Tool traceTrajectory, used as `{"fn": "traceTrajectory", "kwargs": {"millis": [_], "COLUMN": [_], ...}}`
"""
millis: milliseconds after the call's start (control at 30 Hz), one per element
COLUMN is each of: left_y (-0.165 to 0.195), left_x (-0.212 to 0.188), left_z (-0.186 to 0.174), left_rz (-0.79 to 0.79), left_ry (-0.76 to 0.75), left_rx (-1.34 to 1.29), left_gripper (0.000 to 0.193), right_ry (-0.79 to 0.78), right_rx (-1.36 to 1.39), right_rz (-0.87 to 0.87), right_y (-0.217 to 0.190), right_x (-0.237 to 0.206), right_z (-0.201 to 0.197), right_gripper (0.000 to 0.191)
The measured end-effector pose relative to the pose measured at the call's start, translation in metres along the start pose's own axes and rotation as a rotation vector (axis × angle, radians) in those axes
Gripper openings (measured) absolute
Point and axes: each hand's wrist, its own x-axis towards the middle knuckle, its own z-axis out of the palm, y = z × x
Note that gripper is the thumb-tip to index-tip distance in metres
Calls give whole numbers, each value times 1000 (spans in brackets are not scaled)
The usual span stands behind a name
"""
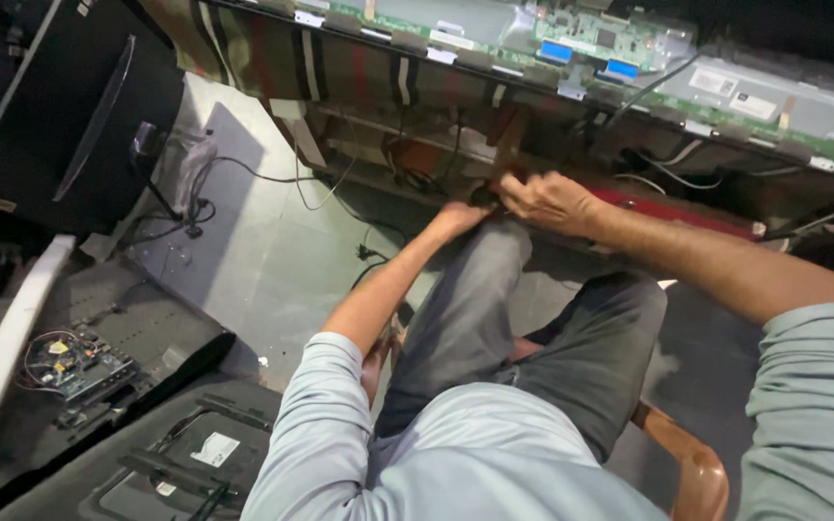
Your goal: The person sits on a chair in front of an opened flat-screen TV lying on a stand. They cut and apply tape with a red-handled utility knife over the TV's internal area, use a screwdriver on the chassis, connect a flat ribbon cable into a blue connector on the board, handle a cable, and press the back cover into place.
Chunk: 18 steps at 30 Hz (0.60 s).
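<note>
Gripping a small dark object (pixel 484 196) between left hand (pixel 458 216) and right hand (pixel 544 200).

Along the top of the frame lies a bare, dull grey metal panel back (pixel 456 19) carrying a glossy green circuit board (pixel 596 34). Beneath it hangs a striped woven cloth (pixel 272 53), soft and matt. The pale tiled floor (pixel 243 222) at centre left looks smooth with a faint sheen. At lower left, a black plastic casing (pixel 161 338) is matt and dusty beside a white foam-like strip (pixel 7 347). At lower right curves a polished brown wooden chair arm (pixel 697 468). The grey trousers (pixel 475 318) are matt cloth.
</note>
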Motion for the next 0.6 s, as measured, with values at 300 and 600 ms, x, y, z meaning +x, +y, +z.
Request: {"fn": "traceTrajectory", "kwargs": {"millis": [300,600], "left_y": [15,-21], "left_x": [12,-110], "left_z": [-7,-147], "left_rz": [100,-166], "left_ry": [68,241], "left_rx": [-61,417], "left_gripper": [25,18], "right_ry": [3,222], "right_rx": [127,484], "right_rz": [62,392], "right_y": [17,22], "right_x": [36,27], "right_z": [4,-30], "right_gripper": [13,12]}}
